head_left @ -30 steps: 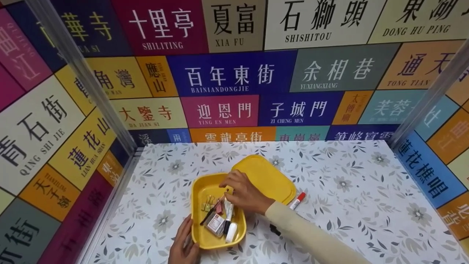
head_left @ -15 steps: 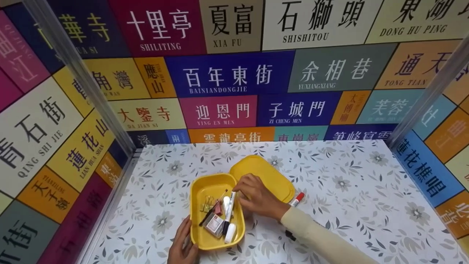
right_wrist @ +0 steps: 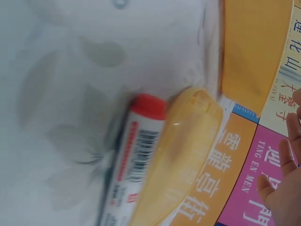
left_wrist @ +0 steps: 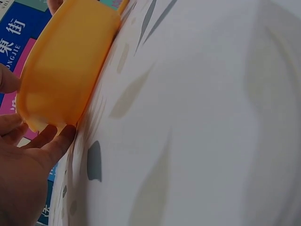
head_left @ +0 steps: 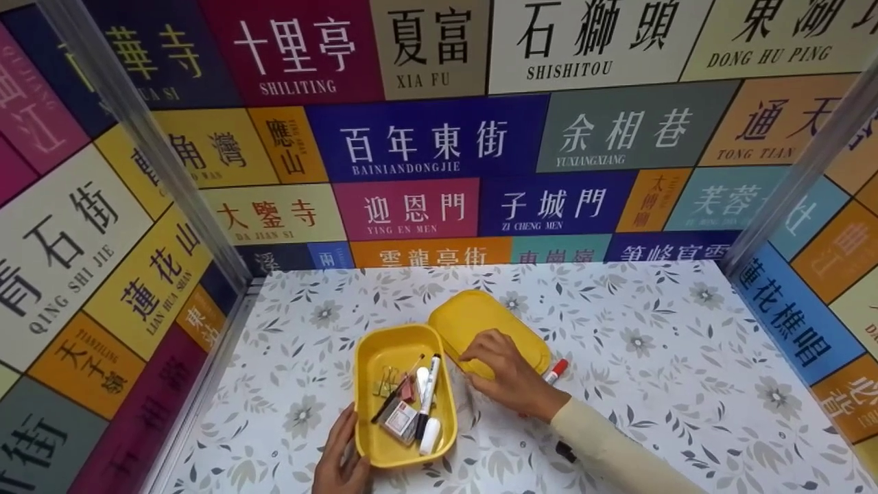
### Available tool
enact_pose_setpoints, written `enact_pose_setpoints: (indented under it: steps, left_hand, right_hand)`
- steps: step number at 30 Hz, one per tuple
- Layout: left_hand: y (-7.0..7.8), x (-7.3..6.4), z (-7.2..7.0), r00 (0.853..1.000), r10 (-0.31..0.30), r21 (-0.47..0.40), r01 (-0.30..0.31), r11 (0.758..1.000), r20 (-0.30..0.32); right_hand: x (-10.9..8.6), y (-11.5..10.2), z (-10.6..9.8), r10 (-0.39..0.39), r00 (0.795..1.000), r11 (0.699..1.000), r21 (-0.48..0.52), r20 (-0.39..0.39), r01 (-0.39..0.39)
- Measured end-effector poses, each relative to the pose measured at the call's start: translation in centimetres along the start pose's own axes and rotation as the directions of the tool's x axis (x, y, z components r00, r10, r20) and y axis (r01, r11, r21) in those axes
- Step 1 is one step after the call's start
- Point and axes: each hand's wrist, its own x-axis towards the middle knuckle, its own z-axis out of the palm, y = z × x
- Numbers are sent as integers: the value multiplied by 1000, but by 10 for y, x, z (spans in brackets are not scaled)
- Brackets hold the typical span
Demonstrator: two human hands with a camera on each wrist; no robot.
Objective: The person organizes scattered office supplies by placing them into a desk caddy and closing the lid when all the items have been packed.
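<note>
A yellow plastic box [head_left: 367, 370] stands on the table, uncovered. My left hand [head_left: 341, 453] holds its near left corner, fingers along the outer wall and thumb at the near end. In the left wrist view, the fingertips touch the bottom edge of the box [left_wrist: 70, 61]. Inside lie a black-and-white marker [head_left: 429, 387], a small labelled pack [head_left: 400, 420], a white rounded piece [head_left: 430, 436], a pink piece [head_left: 407, 391], a dark pen [head_left: 387, 403] and binder clips [head_left: 388, 381]. My right hand [head_left: 504, 374], holding nothing, hovers over the yellow lid [head_left: 473, 319], its fingers loosely bent.
A red-capped marker [head_left: 558, 370] lies against the lid's right edge, partly behind my right hand. A dark object [head_left: 566, 451] shows beside the right sleeve. Sign-printed panels [head_left: 425, 137] rise behind and beside the flower-patterned table [head_left: 638, 309].
My right hand has drawn back from the black-and-white marker, moving right out of the box to above the lid. The marker stays in the box. My left hand keeps its hold.
</note>
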Motion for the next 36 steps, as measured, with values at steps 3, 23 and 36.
enact_pose_setpoints:
  steps: [3, 23, 36]
  left_hand:
    - [0, 0, 0, 1000, 2, -13, -2, 1000, -3]
    - [2, 2, 0, 999, -32, -36, 33, 999, 14]
    - [2, 3, -1, 999, -43, -61, 45, 997, 33]
  right_hand:
    - [-7, 3, 0, 17, 1000, 1000, 4, 2, -17]
    - [-55, 22, -18, 84, 996, 996, 30, -24, -83]
    - [-83, 32, -35, 124, 992, 992, 5, -13, -124]
